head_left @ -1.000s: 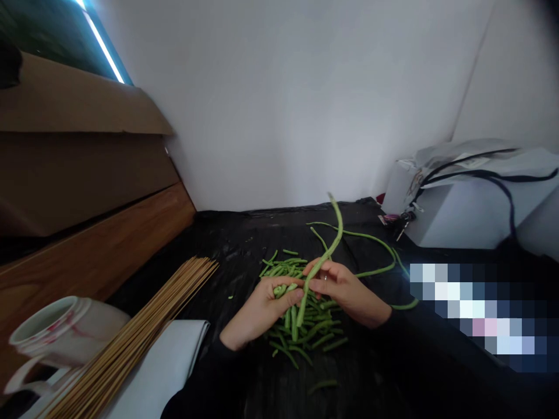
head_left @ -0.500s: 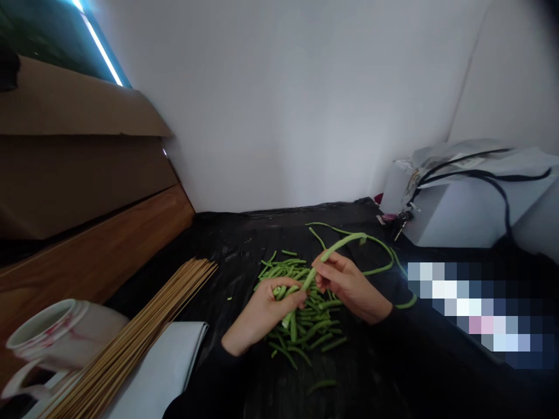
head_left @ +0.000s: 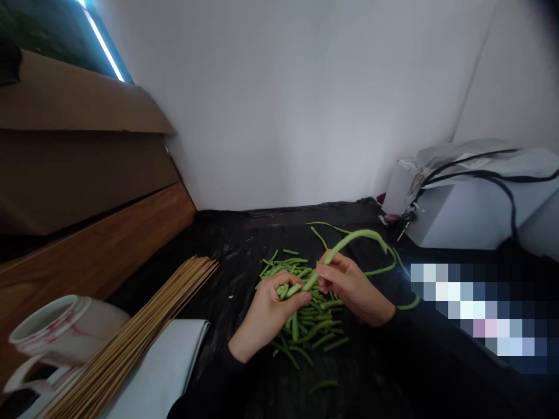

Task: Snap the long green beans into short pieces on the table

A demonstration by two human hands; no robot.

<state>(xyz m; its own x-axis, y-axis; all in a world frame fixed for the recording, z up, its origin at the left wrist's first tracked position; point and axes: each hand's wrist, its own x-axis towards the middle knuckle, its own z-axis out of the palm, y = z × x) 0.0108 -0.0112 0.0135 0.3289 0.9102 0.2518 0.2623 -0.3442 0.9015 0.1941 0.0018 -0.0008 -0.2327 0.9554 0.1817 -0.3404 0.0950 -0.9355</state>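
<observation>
My left hand (head_left: 268, 311) is closed on several short green bean pieces and pinches the near end of a long green bean (head_left: 349, 240). My right hand (head_left: 349, 288) pinches the same bean a little farther along; the rest of it arches up and to the right. Both hands hover over a pile of cut bean pieces (head_left: 310, 326) on black plastic sheeting (head_left: 244, 244). More uncut long beans (head_left: 384, 267) lie behind my right hand.
A bundle of bamboo skewers (head_left: 131, 343) lies at the left on a white sheet (head_left: 161, 372). A white cup with red marks (head_left: 48, 334) sits at the far left. A white bag with black straps (head_left: 476, 192) stands at the right. Cardboard and wood panels line the left wall.
The long bean stood nearly upright a second ago; it now droops over to the right. A piece has come off its near end, and my hands have shifted along it.
</observation>
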